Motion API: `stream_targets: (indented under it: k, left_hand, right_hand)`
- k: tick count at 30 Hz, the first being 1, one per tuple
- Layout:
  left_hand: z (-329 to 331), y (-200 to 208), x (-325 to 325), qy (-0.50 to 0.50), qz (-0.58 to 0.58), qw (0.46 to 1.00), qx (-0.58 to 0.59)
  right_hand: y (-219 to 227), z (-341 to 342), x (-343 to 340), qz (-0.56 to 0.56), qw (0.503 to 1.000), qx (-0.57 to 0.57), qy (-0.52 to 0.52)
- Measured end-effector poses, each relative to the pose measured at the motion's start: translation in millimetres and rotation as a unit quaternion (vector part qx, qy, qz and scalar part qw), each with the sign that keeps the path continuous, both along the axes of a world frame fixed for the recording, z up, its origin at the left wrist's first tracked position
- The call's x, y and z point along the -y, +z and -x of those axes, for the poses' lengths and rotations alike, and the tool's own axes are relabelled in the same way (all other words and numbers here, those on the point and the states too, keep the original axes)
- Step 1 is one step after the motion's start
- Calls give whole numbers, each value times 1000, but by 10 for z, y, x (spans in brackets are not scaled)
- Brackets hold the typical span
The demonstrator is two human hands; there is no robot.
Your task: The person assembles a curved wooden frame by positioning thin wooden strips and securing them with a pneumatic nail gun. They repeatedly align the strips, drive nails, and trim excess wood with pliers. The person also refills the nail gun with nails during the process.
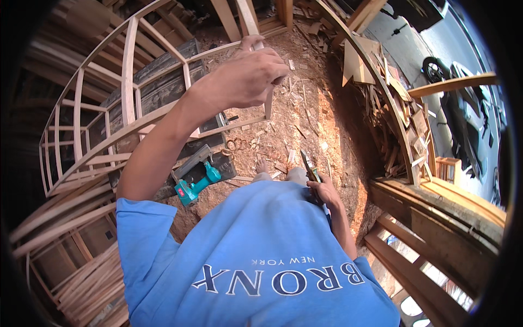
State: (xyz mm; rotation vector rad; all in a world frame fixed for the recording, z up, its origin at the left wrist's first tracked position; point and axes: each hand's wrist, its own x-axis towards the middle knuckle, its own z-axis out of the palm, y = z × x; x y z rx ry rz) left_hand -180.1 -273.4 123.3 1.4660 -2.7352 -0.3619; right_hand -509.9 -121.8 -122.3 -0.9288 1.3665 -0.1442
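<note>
My left hand point(245, 76), raised at the upper middle, is closed around a pale wooden bar point(268, 103) of a wooden frame point(128, 71). The bar shows above and below the fingers. Down by my right side, my right hand point(325, 191) is wrapped around a slim hand tool point(309, 165) with a dark, narrow, pointed end and a greenish handle; its exact kind is unclear. Left of my body a teal power tool point(197, 182) lies on a dark surface, below my left forearm.
The curved frame spreads across the left side. Wood shavings and offcuts litter the ground point(289, 131). A heap of scrap wood point(400, 103) lies at the right, near a curved wooden rail point(387, 82). Beyond it stands a motorbike point(463, 109). Stacked slats point(90, 278) fill the lower left.
</note>
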Motion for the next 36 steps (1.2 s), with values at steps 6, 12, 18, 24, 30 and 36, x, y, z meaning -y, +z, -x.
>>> stream_targets:
  k: [6, 12, 18, 24, 30, 36]
  left_hand:
    - [408, -381, -281, 5, 292, 940, -176]
    - [1551, -1590, -1312, 331, 211, 803, -449]
    - [1929, -2740, -2761, 471, -93, 809, -340]
    - [2145, -3492, -3227, 684, -148, 560, -444]
    - [2279, -3406, -3656, 719, 61, 277, -634]
    - [2228, -3073, -4618, 542, 472, -116, -686]
  right_hand:
    - [-292, 424, 402, 170, 884, -213, 381]
    - [-729, 839, 636, 145, 824, -205, 507]
    - [-1105, 586, 735, 162, 795, -140, 568]
    - [-1104, -382, 377, 247, 707, 75, 659]
    - [-462, -1026, -721, 194, 593, 302, 721]
    - [-32, -1234, -1657, 175, 442, 415, 776]
